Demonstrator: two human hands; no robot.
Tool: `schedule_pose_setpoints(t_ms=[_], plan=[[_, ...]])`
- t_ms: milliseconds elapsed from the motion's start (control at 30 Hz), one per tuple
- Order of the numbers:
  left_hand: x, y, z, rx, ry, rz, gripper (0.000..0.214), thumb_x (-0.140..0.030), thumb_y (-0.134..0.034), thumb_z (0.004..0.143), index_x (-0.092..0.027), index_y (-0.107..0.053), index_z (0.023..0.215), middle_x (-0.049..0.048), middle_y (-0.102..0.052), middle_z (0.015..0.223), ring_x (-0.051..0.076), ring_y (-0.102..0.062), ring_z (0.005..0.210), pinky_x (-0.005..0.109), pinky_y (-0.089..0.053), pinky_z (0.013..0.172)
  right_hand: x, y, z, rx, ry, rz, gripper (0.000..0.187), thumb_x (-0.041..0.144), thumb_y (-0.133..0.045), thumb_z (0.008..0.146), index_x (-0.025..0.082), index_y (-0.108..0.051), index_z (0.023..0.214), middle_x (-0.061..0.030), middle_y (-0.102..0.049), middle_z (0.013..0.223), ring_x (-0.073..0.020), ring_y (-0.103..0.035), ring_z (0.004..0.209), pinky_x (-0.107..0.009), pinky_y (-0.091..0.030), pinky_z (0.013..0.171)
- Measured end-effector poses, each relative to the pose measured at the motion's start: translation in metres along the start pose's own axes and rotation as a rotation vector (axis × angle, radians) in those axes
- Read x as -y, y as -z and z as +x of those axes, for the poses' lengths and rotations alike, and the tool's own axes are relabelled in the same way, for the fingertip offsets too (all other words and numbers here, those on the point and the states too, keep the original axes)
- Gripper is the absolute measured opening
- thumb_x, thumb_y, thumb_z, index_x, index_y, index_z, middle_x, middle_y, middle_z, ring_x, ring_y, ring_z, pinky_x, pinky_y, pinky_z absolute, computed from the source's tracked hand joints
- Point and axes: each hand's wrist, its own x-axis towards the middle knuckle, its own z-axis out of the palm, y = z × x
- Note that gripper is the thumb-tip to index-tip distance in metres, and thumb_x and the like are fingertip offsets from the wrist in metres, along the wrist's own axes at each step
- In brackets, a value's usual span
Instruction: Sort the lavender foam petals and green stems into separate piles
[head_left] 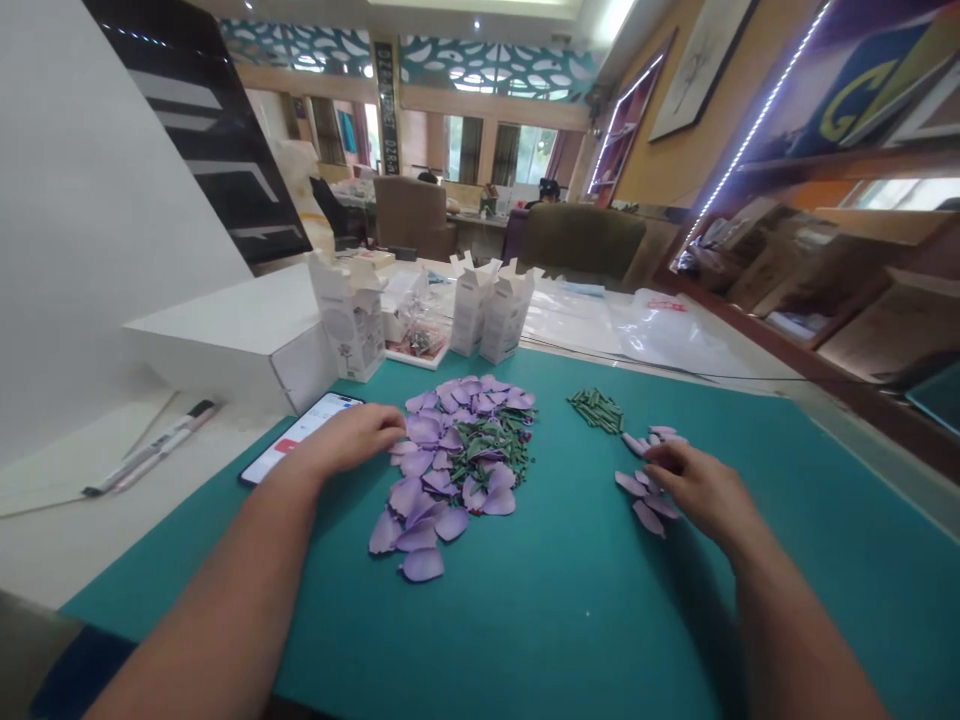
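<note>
A loose pile of lilac fabric-like petals [435, 500] lies in the middle of a teal cutting mat [525, 640], with green leaves and stems [495, 450] mixed into its centre. My left hand [349, 440] rests at the pile's left edge, its fingertips against the petals. To the right, my right hand [694, 490] lies over a smaller group of lilac petals [645, 490], and its fingers hide part of them. Above that group is a bundle of short green stems [596, 410], apart from both hands.
A smartphone [300, 435] lies under my left wrist's side of the mat. Several open white cartons [472, 310] stand beyond the mat's far edge, beside a large white box [232, 335]. Pens [150, 450] lie at left. Plastic sheeting [637, 330] covers the far right. A seated person [547, 190] is far behind.
</note>
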Motion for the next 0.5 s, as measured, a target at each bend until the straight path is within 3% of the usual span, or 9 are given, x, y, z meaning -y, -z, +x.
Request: schedule_pose_setpoints(t_ms=[133,267,500], plan=[[0.011,0.002,-0.002,-0.001,0.004,0.102,0.024,-0.042,-0.054,0.081,-0.021,-0.065,0.077,0.0063,-0.068,0.082,0.024,-0.059,0.079,0.035,-0.043,0.078,-0.021,-0.015,0.009,-0.005,0.093,-0.153,0.027,0.042,-0.057,0.063,0.026,-0.073,0.078,-0.0059,-0.073,0.077,-0.0248,-0.065,0.067,-0.033,-0.043,0.057],[0.013,0.001,-0.004,0.031,0.034,0.15,0.019,-0.029,-0.053,0.079,-0.019,-0.069,0.085,0.0024,-0.071,0.09,0.021,-0.061,0.086,0.028,-0.042,0.076,-0.039,-0.027,0.02,0.079,0.105,-0.132,0.035,0.056,-0.059,0.064,0.027,-0.075,0.075,-0.0132,-0.073,0.079,-0.0287,-0.064,0.061,-0.039,-0.044,0.054],[0.007,-0.008,-0.001,0.053,0.064,0.239,0.017,-0.03,-0.064,0.074,-0.02,-0.07,0.087,0.002,-0.071,0.088,0.02,-0.062,0.081,0.025,-0.039,0.065,-0.028,-0.02,0.017,0.112,0.067,-0.058,0.037,0.061,-0.059,0.062,0.031,-0.076,0.077,-0.0167,-0.073,0.085,-0.0262,-0.063,0.058,-0.041,-0.044,0.056]])
